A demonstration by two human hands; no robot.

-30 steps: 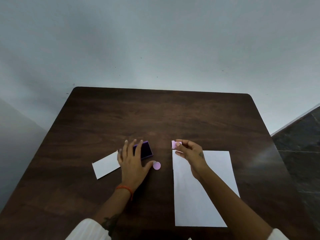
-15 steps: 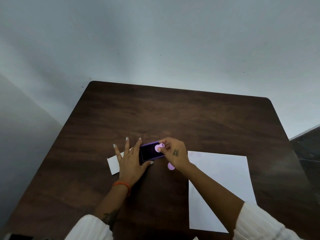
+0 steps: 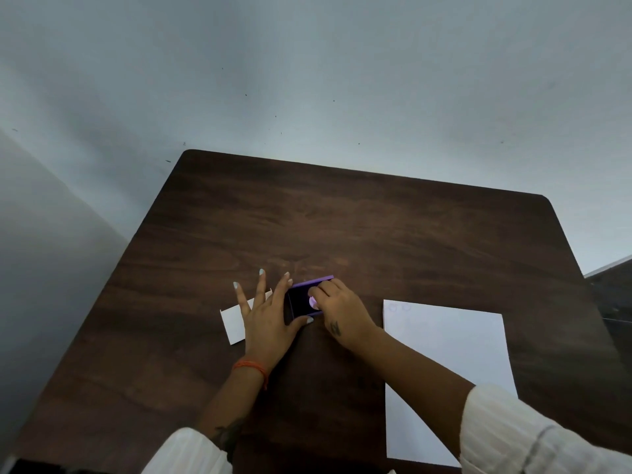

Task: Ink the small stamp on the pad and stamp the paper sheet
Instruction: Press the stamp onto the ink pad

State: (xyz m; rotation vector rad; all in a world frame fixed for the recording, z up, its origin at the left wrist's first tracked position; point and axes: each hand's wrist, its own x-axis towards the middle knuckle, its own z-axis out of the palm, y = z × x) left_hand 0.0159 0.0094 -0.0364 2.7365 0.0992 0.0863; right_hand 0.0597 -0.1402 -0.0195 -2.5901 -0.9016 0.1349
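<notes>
A small purple ink pad [image 3: 301,299] with a dark inked face lies near the middle of the table. My right hand [image 3: 338,316] pinches a small pink stamp [image 3: 313,302] and presses it down on the pad's right part. My left hand [image 3: 270,316] lies flat with fingers spread, its thumb and forefinger bracing the pad's left side. A white paper sheet [image 3: 448,364] lies to the right, with faint round stamp marks near its top left corner; my right forearm covers part of it.
The dark wooden table [image 3: 342,220] reaches back to a grey wall. A small white card [image 3: 234,319] lies under my left hand's outer side. The pink cap seen earlier is hidden behind my right hand.
My right hand carried the pink stamp from above the paper's top left corner leftwards onto the ink pad. My left hand stayed against the pad. The camera view shifted to the left.
</notes>
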